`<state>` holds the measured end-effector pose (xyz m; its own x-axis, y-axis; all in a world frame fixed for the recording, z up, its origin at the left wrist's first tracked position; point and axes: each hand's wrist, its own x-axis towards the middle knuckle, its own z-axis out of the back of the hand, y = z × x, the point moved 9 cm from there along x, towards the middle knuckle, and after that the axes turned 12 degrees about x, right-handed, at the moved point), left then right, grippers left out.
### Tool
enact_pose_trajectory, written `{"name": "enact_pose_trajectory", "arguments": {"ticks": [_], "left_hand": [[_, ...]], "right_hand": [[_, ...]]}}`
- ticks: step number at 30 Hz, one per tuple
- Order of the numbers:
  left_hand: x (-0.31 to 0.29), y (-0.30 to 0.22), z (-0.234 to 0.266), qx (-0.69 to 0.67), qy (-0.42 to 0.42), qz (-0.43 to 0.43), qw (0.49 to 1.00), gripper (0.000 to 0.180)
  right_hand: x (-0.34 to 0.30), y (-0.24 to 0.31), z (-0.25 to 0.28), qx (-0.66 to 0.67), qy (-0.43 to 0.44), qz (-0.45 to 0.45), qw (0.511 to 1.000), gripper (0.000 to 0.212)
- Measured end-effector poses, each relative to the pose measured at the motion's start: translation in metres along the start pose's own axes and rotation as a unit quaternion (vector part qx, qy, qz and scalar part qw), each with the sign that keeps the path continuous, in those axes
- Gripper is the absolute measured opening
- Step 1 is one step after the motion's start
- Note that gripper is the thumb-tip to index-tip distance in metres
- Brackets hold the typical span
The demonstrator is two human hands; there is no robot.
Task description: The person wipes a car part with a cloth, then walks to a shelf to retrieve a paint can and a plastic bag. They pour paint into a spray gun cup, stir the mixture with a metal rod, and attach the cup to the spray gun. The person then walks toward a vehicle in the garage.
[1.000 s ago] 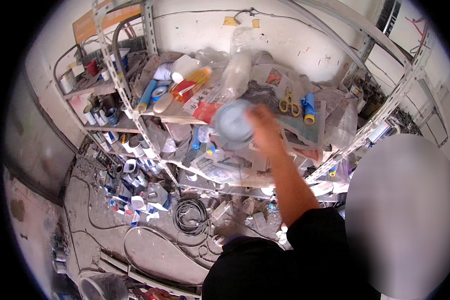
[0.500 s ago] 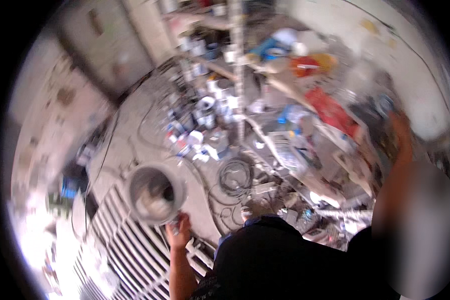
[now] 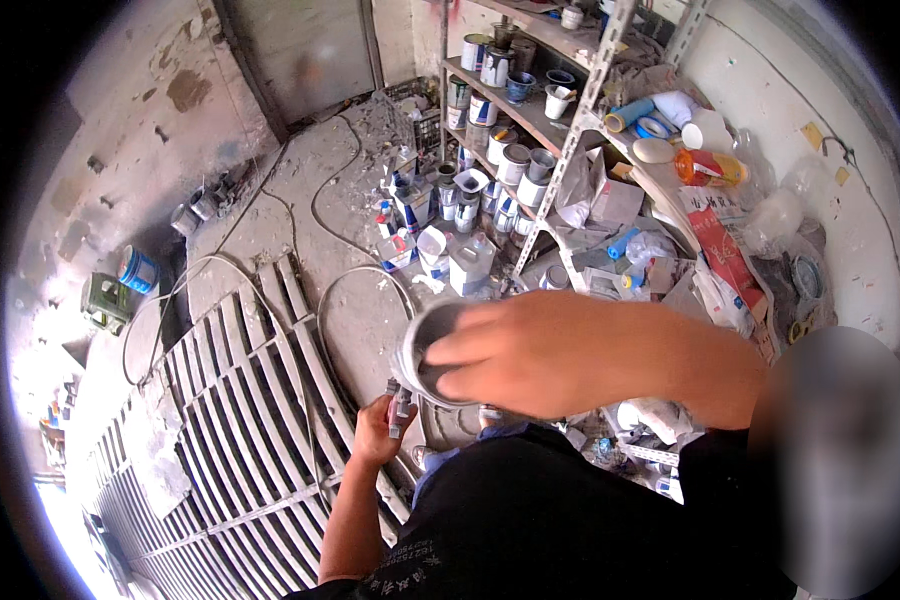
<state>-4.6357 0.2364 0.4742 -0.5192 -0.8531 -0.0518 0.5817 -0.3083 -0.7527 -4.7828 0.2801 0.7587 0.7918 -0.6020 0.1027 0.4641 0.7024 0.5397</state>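
My left hand (image 3: 375,432) is closed around the metal body of what looks like a spray gun (image 3: 400,408). Above that fist is a round grey cup (image 3: 406,350), tilted, its mouth partly covered by my right hand (image 3: 515,350). The right fingers are bent down over the mouth, thumb and index a little apart, their tips in the shadow inside the rim. Whether they pinch something there is hidden, as are the cup's contents. My right forearm crosses from the right, in front of the shelf's lower part.
A slatted metal grille (image 3: 220,440) lies at left. Hoses (image 3: 320,205) curl over the floor. Paint cans (image 3: 515,165) crowd a metal rack (image 3: 575,135) and the floor beside it. On the right shelf are an orange bottle (image 3: 710,168) and a red packet (image 3: 725,260). A blue bucket (image 3: 138,270) stands left.
My right hand has come from the right-hand shelf to the cup's mouth. The cup has moved right, and my left hand still grips below it. My view has shifted.
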Motion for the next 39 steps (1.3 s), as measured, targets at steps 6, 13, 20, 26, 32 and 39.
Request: {"name": "enact_pose_trajectory", "arguments": {"ticks": [6, 13, 20, 26, 32, 39], "left_hand": [[-0.036, 0.03, 0.028, -0.008, 0.041, 0.001, 0.999, 0.026], [-0.081, 0.072, 0.047, 0.033, 0.006, 0.049, 0.998, 0.017], [-0.102, 0.073, 0.06, 0.037, -0.016, 0.039, 0.998, 0.017], [-0.116, 0.078, 0.068, -0.023, -0.01, 0.137, 0.99, 0.026], [-0.109, 0.073, 0.067, -0.06, -0.031, 0.106, 0.992, 0.022], [-0.112, 0.076, 0.065, -0.099, 0.003, 0.155, 0.983, 0.023]], "right_hand": [[0.067, -0.06, -0.113, 0.0, 0.302, -0.3, 0.905, 0.018], [0.106, -0.076, -0.203, 0.026, 0.434, -0.26, 0.862, 0.032], [0.12, -0.059, -0.199, 0.028, 0.451, -0.247, 0.857, 0.036], [0.128, 0.0, -0.103, -0.138, 0.164, 0.011, 0.977, 0.015], [0.117, 0.008, -0.063, -0.099, -0.032, 0.119, 0.987, 0.02], [0.107, -0.005, -0.042, -0.025, -0.098, 0.116, 0.988, 0.055]]}}
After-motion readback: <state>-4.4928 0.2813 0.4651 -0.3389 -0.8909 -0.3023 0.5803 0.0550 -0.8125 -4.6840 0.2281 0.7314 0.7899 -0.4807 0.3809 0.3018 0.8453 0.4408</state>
